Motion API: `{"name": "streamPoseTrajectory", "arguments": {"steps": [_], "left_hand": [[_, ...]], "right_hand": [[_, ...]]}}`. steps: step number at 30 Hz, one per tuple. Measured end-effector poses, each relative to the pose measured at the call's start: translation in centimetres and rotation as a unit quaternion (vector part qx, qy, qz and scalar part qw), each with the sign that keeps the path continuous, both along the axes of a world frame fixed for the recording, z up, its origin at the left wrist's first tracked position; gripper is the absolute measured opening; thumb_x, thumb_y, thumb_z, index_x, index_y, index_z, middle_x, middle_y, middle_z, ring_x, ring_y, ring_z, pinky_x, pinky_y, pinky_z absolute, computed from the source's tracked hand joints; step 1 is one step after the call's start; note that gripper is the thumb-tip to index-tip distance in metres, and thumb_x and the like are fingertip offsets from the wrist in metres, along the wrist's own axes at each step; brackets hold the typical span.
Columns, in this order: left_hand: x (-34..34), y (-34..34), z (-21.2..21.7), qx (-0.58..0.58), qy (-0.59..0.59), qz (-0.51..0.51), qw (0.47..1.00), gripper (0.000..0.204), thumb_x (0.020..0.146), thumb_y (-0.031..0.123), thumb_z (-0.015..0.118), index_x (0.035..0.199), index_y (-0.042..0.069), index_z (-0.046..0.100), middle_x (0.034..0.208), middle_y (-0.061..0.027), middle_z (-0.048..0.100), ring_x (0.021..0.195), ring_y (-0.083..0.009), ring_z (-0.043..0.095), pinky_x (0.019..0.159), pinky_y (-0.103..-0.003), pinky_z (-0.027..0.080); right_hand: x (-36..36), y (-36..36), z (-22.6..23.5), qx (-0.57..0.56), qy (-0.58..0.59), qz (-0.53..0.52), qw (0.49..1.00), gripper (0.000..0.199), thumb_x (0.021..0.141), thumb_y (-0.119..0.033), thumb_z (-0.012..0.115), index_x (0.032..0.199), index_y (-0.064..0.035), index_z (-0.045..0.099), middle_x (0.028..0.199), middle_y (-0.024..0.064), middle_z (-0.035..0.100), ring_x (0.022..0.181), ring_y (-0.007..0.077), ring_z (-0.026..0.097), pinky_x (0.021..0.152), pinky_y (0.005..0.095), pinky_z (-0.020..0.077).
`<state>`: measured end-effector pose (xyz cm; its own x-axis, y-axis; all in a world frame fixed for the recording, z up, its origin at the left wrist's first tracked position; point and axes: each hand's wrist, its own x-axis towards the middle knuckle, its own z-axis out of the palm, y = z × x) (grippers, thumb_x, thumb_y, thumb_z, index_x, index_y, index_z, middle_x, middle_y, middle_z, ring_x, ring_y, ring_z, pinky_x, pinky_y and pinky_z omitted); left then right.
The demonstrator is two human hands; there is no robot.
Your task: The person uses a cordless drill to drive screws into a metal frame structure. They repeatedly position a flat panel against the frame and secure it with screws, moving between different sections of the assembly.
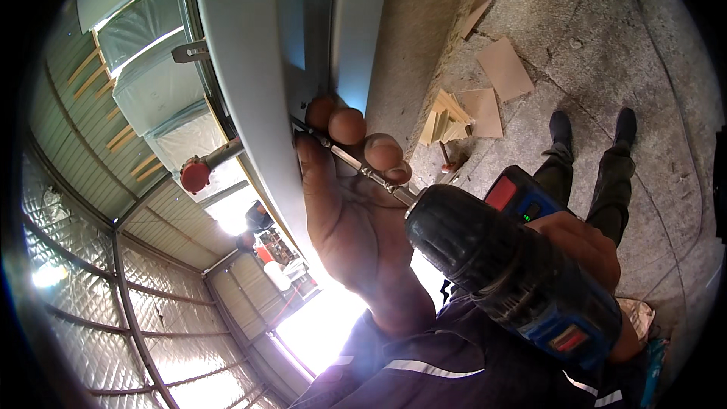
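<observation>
My right hand (583,246) grips a black and blue cordless drill (522,280), with its battery end on the far side of my fingers. A long, slim driver bit (352,160) runs from the chuck toward a grey metal frame (257,45). My left hand (352,204) is closed around the front part of this bit, thumb on one side and fingers curled on the other. The bit's tip end meets the frame's channel between thumb and fingertips. Whether a screw sits at the tip is hard to make out.
A small metal bracket (191,51) and a red-capped clamp-like piece (195,174) stick out from the frame's left edge. Wood offcuts (447,117) and flat board pieces (506,70) lie on the concrete floor (591,38). A hammer-like tool (445,159) is beside them. Plastic-wrapped stacks (163,79) stand at left.
</observation>
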<state>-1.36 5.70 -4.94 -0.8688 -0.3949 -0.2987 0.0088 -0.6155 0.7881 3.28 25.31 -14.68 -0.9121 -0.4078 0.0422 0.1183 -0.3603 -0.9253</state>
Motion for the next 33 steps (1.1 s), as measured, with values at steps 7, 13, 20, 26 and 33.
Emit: {"name": "streamPoseTrajectory", "arguments": {"steps": [7,13,20,26,33], "left_hand": [[-0.2,-0.5,-0.4,-0.01,0.002,-0.022,1.0,0.032,0.108,0.024,0.038,0.126,0.001,0.051,0.108,-0.0138,0.064,0.088,-0.0292,0.068,0.07,-0.036,0.059],[-0.2,-0.1,-0.3,-0.016,0.02,-0.026,0.999,0.033,0.108,0.026,0.037,0.126,0.001,0.051,0.109,-0.015,0.065,0.088,-0.0296,0.068,0.07,-0.036,0.059],[2.2,-0.2,0.2,-0.245,-0.021,-0.035,0.969,0.043,0.105,0.032,0.046,0.128,-0.005,0.05,0.098,-0.0195,0.068,0.079,-0.0261,0.069,0.064,-0.033,0.058],[3.3,-4.6,5.8,-0.7,0.055,-0.061,0.71,0.076,0.083,0.039,0.078,0.135,-0.007,0.047,0.108,-0.022,0.065,0.095,-0.0235,0.067,0.073,-0.03,0.057],[1.3,-4.9,5.4,-0.789,-0.339,-0.163,0.486,0.091,0.056,0.016,0.091,0.136,-0.001,0.05,0.122,-0.0165,0.062,0.111,-0.0264,0.061,0.097,-0.04,0.048]], "right_hand": [[0.1,-0.2,-0.1,0.035,0.03,-0.018,0.999,0.038,0.072,-0.014,0.079,0.104,0.0002,0.064,0.095,0.0124,0.067,0.081,0.0262,0.07,0.069,0.0347,0.0572],[0.0,0.3,0.5,0.086,0.051,-0.013,0.995,0.037,0.072,-0.014,0.08,0.103,-0.0019,0.064,0.094,0.0119,0.068,0.078,0.0247,0.07,0.068,0.0341,0.0569],[0.4,-1.4,-0.3,0.015,0.106,-0.056,0.993,0.042,0.079,-0.015,0.079,0.11,0.0009,0.056,0.094,0.0175,0.068,0.075,0.0286,0.07,0.066,0.0363,0.0583],[-0.5,-1.0,-0.5,0.019,0.114,-0.071,0.991,0.045,0.08,-0.018,0.078,0.113,0.0013,0.054,0.094,0.0183,0.068,0.077,0.029,0.07,0.065,0.0362,0.0583],[-0.6,-0.9,-0.6,0.04,0.141,-0.051,0.988,0.051,0.078,-0.022,0.08,0.113,0.0011,0.052,0.093,0.0159,0.069,0.073,0.028,0.069,0.062,0.0354,0.0558]]}}
